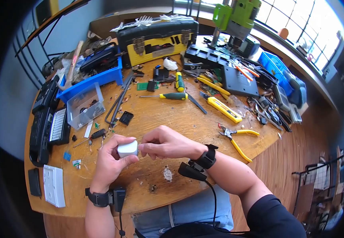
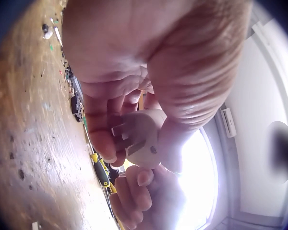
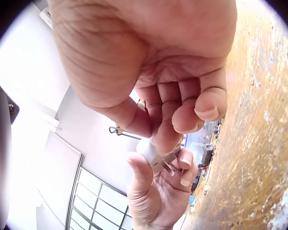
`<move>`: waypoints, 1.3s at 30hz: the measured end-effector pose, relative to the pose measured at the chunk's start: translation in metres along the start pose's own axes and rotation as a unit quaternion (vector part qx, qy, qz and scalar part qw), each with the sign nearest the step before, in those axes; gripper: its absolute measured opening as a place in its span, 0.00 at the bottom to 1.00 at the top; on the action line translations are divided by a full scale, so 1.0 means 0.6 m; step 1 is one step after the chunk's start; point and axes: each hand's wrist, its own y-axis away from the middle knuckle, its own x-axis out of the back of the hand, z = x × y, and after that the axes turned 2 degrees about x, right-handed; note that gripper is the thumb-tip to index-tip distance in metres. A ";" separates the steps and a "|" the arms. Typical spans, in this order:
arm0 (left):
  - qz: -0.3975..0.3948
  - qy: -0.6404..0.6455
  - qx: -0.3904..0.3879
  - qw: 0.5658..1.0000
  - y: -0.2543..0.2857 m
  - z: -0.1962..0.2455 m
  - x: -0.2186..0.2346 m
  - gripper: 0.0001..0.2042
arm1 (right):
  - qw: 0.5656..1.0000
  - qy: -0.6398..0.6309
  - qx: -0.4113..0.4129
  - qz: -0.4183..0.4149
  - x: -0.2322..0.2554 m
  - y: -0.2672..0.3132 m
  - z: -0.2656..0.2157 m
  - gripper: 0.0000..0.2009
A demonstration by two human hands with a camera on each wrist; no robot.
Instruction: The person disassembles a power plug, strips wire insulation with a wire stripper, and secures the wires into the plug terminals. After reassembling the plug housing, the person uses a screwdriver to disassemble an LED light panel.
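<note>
Over the table's near part, the left hand [image 1: 109, 160] grips a small white plug adapter [image 1: 128, 148] between thumb and fingers. Flat metal prongs stick out of the adapter [image 2: 151, 125] on the side towards the left fingers, and a small dark spot shows on its face. The right hand [image 1: 167, 145] has its thumb and index finger pinched at the adapter's right edge, its other fingers curled. In the right wrist view, the right fingertips cover part of the adapter [image 3: 145, 147]; a thin red and dark bit shows between the fingers of the right hand [image 3: 149, 72].
Yellow-handled pliers [image 1: 239, 135], a yellow cutter [image 1: 224, 110] and a screwdriver [image 1: 174, 96] lie beyond the hands. A clear box [image 1: 85, 113] and white socket strip [image 1: 54, 185] are at left. A toolbox [image 1: 158, 43] and green drill press [image 1: 241, 20] stand behind.
</note>
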 end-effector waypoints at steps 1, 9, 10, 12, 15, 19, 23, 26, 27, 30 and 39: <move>-0.004 -0.010 0.000 1.000 0.000 0.000 -0.001 0.21 | 1.000 -0.001 0.001 0.010 0.001 0.000 0.003 0.15; -0.025 0.006 0.050 0.998 0.000 0.004 -0.002 0.27 | 0.999 -0.044 -0.007 -0.021 0.001 0.004 0.007 0.15; -0.031 0.003 0.050 0.998 0.000 0.004 -0.002 0.27 | 0.998 -0.051 -0.003 -0.022 0.002 0.004 0.005 0.15; -0.020 0.035 0.071 0.997 -0.002 0.004 -0.004 0.30 | 0.998 -0.058 0.004 -0.015 0.004 0.005 0.005 0.15; 0.000 0.067 0.026 0.997 -0.008 -0.009 -0.009 0.32 | 0.996 -0.092 0.020 -0.007 0.007 0.007 0.007 0.15; 0.014 0.097 0.014 0.995 -0.010 -0.014 0.001 0.30 | 0.990 -0.139 0.026 0.003 0.011 0.008 0.005 0.15; -0.010 0.096 0.040 0.995 -0.011 -0.017 0.009 0.30 | 0.986 -0.159 0.042 0.007 0.012 0.004 0.014 0.15; -0.029 0.105 0.048 0.993 -0.010 -0.013 0.004 0.29 | 0.985 -0.166 0.041 0.007 0.011 0.002 0.017 0.14; -0.041 0.115 0.048 0.991 -0.009 -0.011 0.001 0.28 | 0.985 -0.166 0.043 0.006 0.011 0.003 0.015 0.14; -0.047 0.095 0.055 0.993 -0.007 -0.001 -0.008 0.26 | 0.984 -0.172 0.044 -0.003 0.009 0.005 0.009 0.14; -0.033 0.055 0.066 0.996 -0.004 -0.003 -0.002 0.23 | 0.987 -0.156 0.027 -0.020 0.007 0.003 0.012 0.14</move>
